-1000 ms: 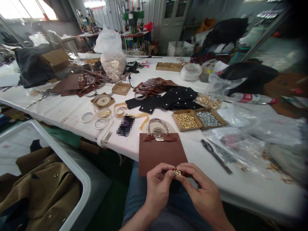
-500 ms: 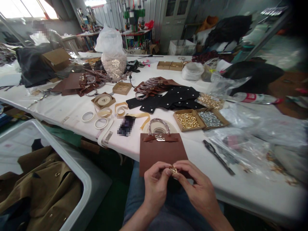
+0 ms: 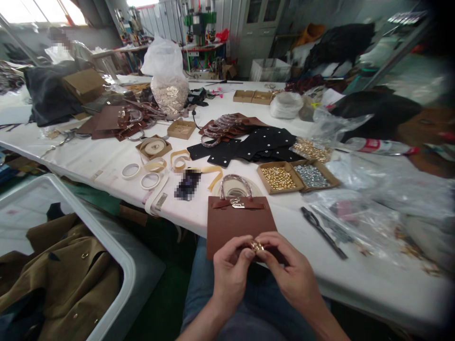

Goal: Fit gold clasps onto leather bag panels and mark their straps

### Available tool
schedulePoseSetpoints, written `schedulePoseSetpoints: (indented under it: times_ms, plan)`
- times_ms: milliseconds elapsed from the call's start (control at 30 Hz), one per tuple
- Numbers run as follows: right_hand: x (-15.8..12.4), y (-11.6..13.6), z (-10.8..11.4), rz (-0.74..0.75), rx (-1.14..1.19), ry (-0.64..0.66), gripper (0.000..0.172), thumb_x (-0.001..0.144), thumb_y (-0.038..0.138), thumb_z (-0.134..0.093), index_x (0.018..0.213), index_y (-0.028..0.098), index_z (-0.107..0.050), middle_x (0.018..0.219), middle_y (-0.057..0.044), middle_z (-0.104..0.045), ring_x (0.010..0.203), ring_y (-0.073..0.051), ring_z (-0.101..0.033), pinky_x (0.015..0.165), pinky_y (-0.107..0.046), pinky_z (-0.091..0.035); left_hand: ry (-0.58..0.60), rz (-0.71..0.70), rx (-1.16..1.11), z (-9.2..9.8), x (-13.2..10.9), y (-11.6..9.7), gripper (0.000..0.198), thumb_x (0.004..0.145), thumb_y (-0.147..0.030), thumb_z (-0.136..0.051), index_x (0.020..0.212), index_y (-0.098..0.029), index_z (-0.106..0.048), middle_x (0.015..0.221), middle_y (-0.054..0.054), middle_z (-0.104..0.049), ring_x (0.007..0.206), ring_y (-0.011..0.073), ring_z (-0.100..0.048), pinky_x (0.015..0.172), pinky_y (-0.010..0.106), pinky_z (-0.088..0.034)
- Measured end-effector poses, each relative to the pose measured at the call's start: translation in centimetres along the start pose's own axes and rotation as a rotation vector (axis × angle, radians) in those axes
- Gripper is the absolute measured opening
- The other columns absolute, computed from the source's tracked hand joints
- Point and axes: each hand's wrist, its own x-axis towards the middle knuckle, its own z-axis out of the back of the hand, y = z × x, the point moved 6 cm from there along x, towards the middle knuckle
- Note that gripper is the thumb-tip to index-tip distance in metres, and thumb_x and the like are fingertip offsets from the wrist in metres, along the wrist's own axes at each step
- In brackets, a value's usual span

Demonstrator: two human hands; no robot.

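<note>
Between my fingertips is a small gold metal fitting [image 3: 256, 245]; its exact kind is too small to make out. My left hand [image 3: 232, 265] pinches it from the left, thumb below and forefinger above. From the right, my right hand [image 3: 289, 265] pinches the same fitting. Just behind my hands a brown handbag panel [image 3: 234, 227] lies over the table's front edge, its lower part partly covered by my hands. It carries wrapped handles and a shiny metal clasp [image 3: 237, 203] near the top.
Beyond the panel, cardboard trays hold gold studs [image 3: 277, 178] and silver studs [image 3: 310, 175]. A black tool [image 3: 323, 232] lies to the right beside plastic bags. Tape rolls [image 3: 150, 180] and black pieces [image 3: 263, 144] lie farther back. A white bin [image 3: 130, 265] with brown cloth stands at left.
My hands stay nearly in place over the panel. The gold fitting shows a little more between my fingertips, and my right fingers have shifted slightly. The view has moved very little.
</note>
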Motion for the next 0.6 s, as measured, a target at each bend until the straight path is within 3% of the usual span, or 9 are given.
schedulePoseSetpoints:
  times_ms: [67,133,233,333,433,600]
  plan:
    - [0.8,-0.5,0.5,-0.046,0.031,0.001,0.023,0.113,0.046,-0.070,0.121,0.026,-0.076,0.127,-0.010,-0.081,0.111,-0.026,-0.081,0.095,-0.033,-0.069,0.014,-0.002,0.012,0.2,0.2,-0.5,0.051,0.108,-0.047,-0.081,0.152,-0.021,-0.074,0.131,0.016,-0.084,0.116,0.0283,-0.081,0.106,0.043,-0.066]
    - [1.8,-0.6,0.8,-0.075,-0.024,0.024,0.026,0.115,0.047,-0.067,0.127,0.026,-0.074,0.131,-0.011,-0.081,0.116,-0.027,-0.081,0.100,-0.036,-0.068,-0.015,-0.004,0.080,1.0,1.0,-1.3,0.058,0.111,-0.047,-0.075,0.163,-0.021,-0.064,0.141,0.018,-0.080,0.126,0.0298,-0.078,0.115,0.047,-0.062]
    - [3.1,-0.2,0.1,-0.025,-0.222,0.100,0.024,0.116,0.046,-0.061,0.124,0.026,-0.073,0.132,-0.011,-0.081,0.120,-0.030,-0.079,0.106,-0.045,-0.066,-0.089,-0.048,0.312,3.0,3.1,-2.7,0.041,0.113,-0.041,-0.071,0.149,-0.021,-0.070,0.144,0.017,-0.077,0.128,0.0301,-0.076,0.114,0.047,-0.061]
    - [3.8,0.2,-1.6,0.067,-0.395,0.147,0.023,0.118,0.038,-0.054,0.128,0.026,-0.070,0.129,-0.012,-0.078,0.119,-0.034,-0.075,0.109,-0.056,-0.062,-0.109,-0.239,0.680,4.6,5.6,-4.8,0.028,0.110,-0.029,-0.070,0.137,-0.024,-0.075,0.148,0.015,-0.071,0.136,0.0327,-0.069,0.120,0.051,-0.056]
    - [4.2,0.2,-3.2,0.154,-0.512,0.170,0.029,0.118,0.032,-0.052,0.143,0.025,-0.064,0.136,-0.016,-0.075,0.120,-0.036,-0.071,0.110,-0.062,-0.059,-0.112,-0.363,1.049,5.6,7.4,-6.1,0.037,0.106,-0.024,-0.072,0.143,-0.028,-0.072,0.158,0.015,-0.061,0.150,0.0388,-0.057,0.129,0.061,-0.045]
    - [5.0,-0.2,-3.7,0.204,-0.594,0.205,0.012,0.117,0.030,-0.053,0.116,0.025,-0.064,0.172,-0.019,-0.055,0.138,-0.040,-0.066,0.115,-0.066,-0.056,-0.019,-0.251,1.338,6.1,9.5,-4.7,0.057,0.100,-0.030,-0.079,0.154,-0.026,-0.066,0.164,0.022,-0.051,0.151,0.0504,-0.051,0.121,0.072,-0.046]
